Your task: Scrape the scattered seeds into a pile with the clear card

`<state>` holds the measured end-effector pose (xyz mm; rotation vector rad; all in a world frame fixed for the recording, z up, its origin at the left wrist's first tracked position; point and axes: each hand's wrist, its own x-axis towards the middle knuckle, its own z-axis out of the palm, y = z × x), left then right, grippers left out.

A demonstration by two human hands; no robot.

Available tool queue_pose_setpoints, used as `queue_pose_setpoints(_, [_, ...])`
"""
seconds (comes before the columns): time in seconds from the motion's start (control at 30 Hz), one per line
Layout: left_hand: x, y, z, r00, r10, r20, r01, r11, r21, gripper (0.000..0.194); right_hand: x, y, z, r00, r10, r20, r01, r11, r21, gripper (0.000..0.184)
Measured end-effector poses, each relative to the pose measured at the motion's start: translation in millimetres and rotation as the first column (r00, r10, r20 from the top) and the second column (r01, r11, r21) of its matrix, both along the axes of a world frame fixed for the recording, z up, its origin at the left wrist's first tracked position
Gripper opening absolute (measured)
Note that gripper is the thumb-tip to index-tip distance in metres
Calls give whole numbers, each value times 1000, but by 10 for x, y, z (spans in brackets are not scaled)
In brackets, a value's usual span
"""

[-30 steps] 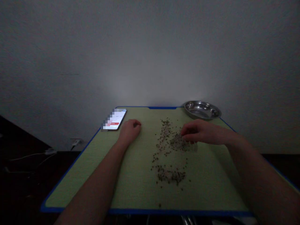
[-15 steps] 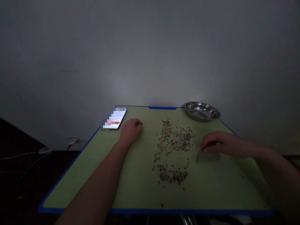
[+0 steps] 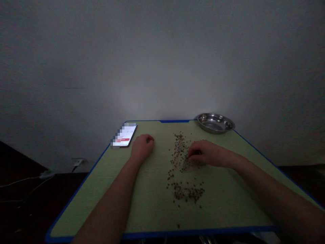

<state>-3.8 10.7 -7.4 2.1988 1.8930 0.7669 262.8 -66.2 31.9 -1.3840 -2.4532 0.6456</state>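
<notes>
Small dark grains (image 3: 189,193), like beans or peppercorns, lie in loose patches down the middle of the table, with finer pale bits among them. My right hand (image 3: 205,154) is over the middle patch, thumb and fingertips pinched together low among the grains. Whatever is between those fingertips is too small to make out, and the hand covers part of the patch. To the left, my left hand (image 3: 142,147) rests on the table beside the phone (image 3: 124,137), its fingers curled in. The inside of that hand is hidden.
A shallow steel bowl (image 3: 215,123) stands at the table's back right corner. The light green table (image 3: 149,210) has a blue edge and meets a grey wall (image 3: 162,67) at the back. White cables (image 3: 47,174) and a plug (image 3: 78,162) are off to the left.
My right hand has moved left, from the bare table right of the grains to over the middle patch. My left hand stays in place. The view has tilted slightly up.
</notes>
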Motion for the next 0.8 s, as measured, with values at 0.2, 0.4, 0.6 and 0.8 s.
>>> queue_pose_setpoints(0.2, [-17,22,-31,1000,-15,16,15,1000,13,28,-333,153,-8,999,-35,-5,35,988,149,7])
queue_pose_setpoints(0.4, [-6,12,-10,1000,3,18,-4,1000,13,28,-312,356,-78,982,-187,29,179,969,169,10])
queue_pose_setpoints(0.6, [3,-18,3,1000,-6,13,6,1000,15,28,-163,427,-53,958,-286,40,275,946,170,14])
queue_pose_setpoints(0.8, [0,-22,-13,1000,-4,14,3,1000,25,26,-304,359,17,990,-141,-20,142,989,52,15])
